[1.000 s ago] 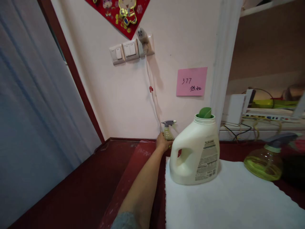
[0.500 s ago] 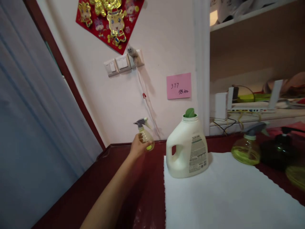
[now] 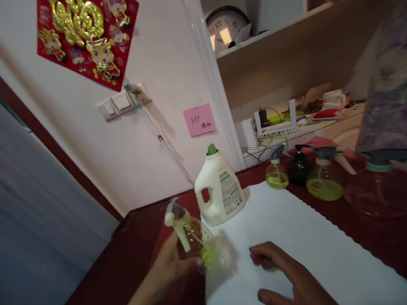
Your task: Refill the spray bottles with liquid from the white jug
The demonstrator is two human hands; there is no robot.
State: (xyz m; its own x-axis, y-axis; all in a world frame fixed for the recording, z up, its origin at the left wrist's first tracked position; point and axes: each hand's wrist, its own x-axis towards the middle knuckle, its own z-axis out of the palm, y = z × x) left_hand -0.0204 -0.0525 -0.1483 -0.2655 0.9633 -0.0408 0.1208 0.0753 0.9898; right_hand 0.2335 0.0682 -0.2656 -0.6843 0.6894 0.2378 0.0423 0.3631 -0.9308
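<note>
My left hand (image 3: 171,267) is closed around a small clear spray bottle (image 3: 190,237) with a grey trigger head and a little yellow-green liquid, holding it tilted over the left edge of a white cloth (image 3: 305,237). My right hand (image 3: 286,271) hovers low over the cloth just right of the bottle, fingers loosely curled and apart, holding nothing. A white detergent jug (image 3: 219,190) with a green cap stands on the cloth's far left corner.
The cloth lies on a dark red table (image 3: 133,237). Several spray and pump bottles (image 3: 321,178) stand along the far right edge, with a large red-tinted one (image 3: 375,186) nearest. A wall with switches (image 3: 121,101), a pink note (image 3: 199,120) and shelves is behind.
My left hand lifted the small spray bottle from beside the wall and brought it toward me. My right hand came into view over the cloth. The view swung right.
</note>
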